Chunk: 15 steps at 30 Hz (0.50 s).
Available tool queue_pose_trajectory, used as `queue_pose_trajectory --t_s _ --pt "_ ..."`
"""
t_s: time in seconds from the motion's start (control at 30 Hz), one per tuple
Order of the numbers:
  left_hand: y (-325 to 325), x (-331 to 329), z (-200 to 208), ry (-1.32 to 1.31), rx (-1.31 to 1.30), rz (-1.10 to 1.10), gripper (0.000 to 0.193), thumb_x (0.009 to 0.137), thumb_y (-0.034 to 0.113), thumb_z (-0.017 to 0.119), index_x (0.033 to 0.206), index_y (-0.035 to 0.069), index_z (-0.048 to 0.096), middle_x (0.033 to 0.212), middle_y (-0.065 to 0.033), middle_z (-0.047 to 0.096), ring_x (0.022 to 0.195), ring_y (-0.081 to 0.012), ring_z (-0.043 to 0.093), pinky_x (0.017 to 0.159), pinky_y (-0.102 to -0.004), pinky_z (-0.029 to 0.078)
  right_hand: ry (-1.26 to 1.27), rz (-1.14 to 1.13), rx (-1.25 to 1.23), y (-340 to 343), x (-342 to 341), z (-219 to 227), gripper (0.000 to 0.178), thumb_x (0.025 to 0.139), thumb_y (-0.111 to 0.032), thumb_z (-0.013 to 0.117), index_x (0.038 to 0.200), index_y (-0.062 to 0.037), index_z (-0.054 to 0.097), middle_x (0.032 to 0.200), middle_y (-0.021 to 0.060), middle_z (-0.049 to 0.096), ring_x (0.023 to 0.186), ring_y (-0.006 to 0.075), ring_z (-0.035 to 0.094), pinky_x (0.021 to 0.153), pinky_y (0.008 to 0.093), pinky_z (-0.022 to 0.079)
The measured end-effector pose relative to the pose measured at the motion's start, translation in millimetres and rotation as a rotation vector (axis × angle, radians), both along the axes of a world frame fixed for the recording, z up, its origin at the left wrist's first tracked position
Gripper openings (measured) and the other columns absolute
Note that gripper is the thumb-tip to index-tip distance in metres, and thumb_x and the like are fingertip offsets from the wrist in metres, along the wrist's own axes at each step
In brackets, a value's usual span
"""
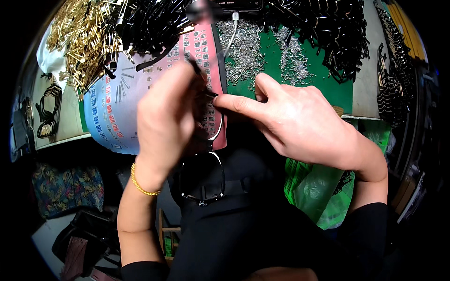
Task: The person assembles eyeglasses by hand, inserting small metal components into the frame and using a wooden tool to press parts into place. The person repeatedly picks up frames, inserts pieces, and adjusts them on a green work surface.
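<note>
My left hand [168, 105] is closed round the upper part of a black eyeglasses frame [223, 175], which hangs on end with one rim toward my lap. The other rim is partly hidden behind that hand. A blurred dark piece stands up above its fingers. My right hand [304, 122] has its index finger stretched left, the tip against a small dark part beside my left fingers. Its middle finger is bent, and the thumb is hidden below. Under both hands lies a pink and blue printed sheet [117, 112].
Heaped on the green mat [335, 96] are small silver screws [243, 51]. Piles of gold temples [82, 47] and black temples [145, 23] lie far left, black frames [323, 28] far right. A white cable [229, 47] crosses behind. A green bag [328, 196] hangs below the right edge.
</note>
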<state>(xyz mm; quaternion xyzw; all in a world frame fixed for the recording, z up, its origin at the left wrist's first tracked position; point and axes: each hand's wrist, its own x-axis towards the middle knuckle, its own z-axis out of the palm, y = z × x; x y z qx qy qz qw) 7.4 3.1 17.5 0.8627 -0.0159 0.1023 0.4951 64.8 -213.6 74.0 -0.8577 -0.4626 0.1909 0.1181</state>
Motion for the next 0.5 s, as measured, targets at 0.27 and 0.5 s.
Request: queue_pose_trajectory --t_s 0.27,0.5 --pt "-1.2 -2.3 -0.3 -0.093 0.184 -0.041 0.023 0.083 -0.013 0.059 0.103 0.0 0.062 0.088 -0.0156 0.06 0.075 -0.0316 0.064 0.065 -0.0368 0.052 -0.02 0.002 0.0 0.6 0.7 1.5 0.057 0.087 -0.007 0.064 0.141 -0.025 0.057 0.087 0.0098 0.051 0.073 0.0269 0.063 0.054 0.0376 0.05" --pt "3.8 2.0 -0.5 0.026 -0.04 -0.036 0.014 0.087 -0.009 0.062 0.098 -0.001 0.06 0.082 -0.0132 0.056 0.068 -0.0273 0.061 0.061 -0.0351 0.049 -0.055 -0.053 0.044 3.4 0.8 0.2 0.06 0.085 -0.004 0.064 0.141 -0.024 0.055 0.087 0.0099 0.051 0.073 0.028 0.063 0.055 0.0392 0.05"
